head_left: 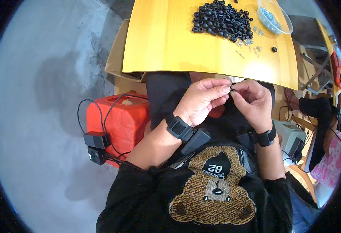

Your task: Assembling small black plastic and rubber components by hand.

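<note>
My left hand (205, 95) and my right hand (254, 101) meet fingertip to fingertip over my lap, just in front of the table's near edge. Thumb and fingers of both are pinched together around a small black piece (232, 89), mostly covered by the fingertips. Farther off on the yellow table (162, 42) lies a heap of small black round pieces (222, 21), many with holes. Several small metal springs (250, 42) are scattered beside the heap, and a single black piece (274, 49) sits apart to their right.
A clear plastic bowl (286, 21) of small silvery-blue parts stands at the table's far right. Left of my legs is a red plastic stool (118, 120) with black cables and boxes (96, 147). A cardboard box (116, 54) stands beside the table. Another person's leg (316, 106) shows at right.
</note>
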The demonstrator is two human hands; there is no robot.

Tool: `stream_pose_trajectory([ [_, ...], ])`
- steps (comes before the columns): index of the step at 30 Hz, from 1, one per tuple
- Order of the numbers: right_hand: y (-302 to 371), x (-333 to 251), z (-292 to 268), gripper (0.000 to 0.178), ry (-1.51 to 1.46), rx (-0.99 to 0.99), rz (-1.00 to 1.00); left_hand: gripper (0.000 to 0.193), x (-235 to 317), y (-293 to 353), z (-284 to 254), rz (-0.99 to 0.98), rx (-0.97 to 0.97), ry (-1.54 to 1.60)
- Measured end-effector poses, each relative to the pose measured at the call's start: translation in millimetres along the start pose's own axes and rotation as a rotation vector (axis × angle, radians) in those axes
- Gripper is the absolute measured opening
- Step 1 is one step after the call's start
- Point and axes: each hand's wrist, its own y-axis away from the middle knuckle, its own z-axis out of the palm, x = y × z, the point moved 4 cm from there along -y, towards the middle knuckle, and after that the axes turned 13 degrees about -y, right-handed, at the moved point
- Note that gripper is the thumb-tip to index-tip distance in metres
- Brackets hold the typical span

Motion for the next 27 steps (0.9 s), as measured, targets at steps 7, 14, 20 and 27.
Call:
stream_pose_trajectory([
  [7, -3, -4, 4, 0.008, 0.08, -0.043, -0.053, 0.021, 3, 3, -2, 0.014, 0.039, -0.031],
  [14, 1, 7, 1, 0.011, -0.443, -0.143, 0.159, 0.022, 5, 6, 5, 0.008, -0.062, -0.014],
  [20, 3, 7, 3, 0.013, -0.596, -0.153, 0.17, 0.022, 3, 7, 1, 0.045, -0.028, 0.0],
  [27, 8, 6, -5, 0.01, -0.472, -0.126, 0.014, 0.021, 2, 6, 6, 0.047, -0.097, 0.024],
])
